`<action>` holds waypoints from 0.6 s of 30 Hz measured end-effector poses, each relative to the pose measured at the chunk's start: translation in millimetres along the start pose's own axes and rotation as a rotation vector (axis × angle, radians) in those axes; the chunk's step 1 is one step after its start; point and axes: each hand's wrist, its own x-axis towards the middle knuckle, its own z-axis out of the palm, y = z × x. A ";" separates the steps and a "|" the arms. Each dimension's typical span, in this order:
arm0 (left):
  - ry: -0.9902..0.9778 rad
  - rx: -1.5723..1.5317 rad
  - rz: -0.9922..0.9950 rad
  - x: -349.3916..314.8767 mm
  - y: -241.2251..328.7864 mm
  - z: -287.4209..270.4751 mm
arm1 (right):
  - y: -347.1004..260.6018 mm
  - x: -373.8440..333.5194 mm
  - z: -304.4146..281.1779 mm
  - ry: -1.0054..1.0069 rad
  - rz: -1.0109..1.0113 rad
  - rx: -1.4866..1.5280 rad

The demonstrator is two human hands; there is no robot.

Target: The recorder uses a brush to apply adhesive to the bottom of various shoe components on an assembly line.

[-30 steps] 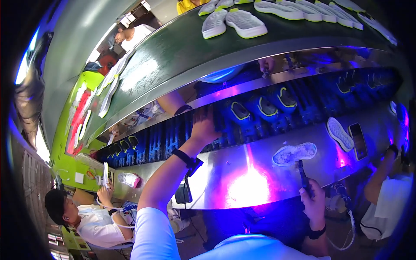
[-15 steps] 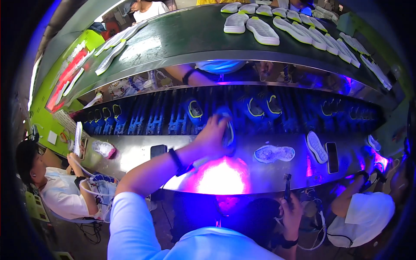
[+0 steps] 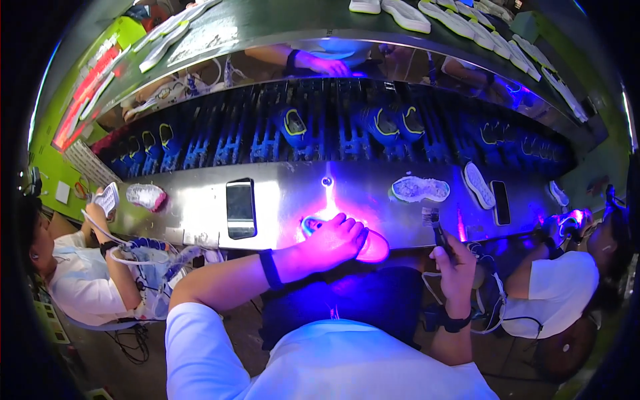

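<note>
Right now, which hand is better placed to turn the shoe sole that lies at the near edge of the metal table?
Left. The left hand already rests on the shoe sole at the near edge of the metal table. The right hand is to the side, closed around a small brush-like tool, so it is not free.

Phone (image 3: 241, 207) lies on bench (image 3: 287, 200) left of shoe (image 3: 347, 239), sole (image 3: 420, 189) right

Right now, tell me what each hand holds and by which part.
Left hand grips a shoe from above, over its middle. Right hand holds a brush-like tool by its handle's lower end.
</note>
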 end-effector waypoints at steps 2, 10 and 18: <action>0.195 -0.125 0.004 -8.6 -13.5 -16.2 | 1.7 -4.3 6.7 0.001 0.002 -0.031; 0.498 -0.453 -0.570 -66.7 20.0 -26.0 | 44.1 5.7 54.9 -0.126 -0.151 -0.196; 0.329 -0.416 -0.547 -114.7 48.2 13.3 | 58.8 32.7 134.8 -0.343 -0.090 -0.285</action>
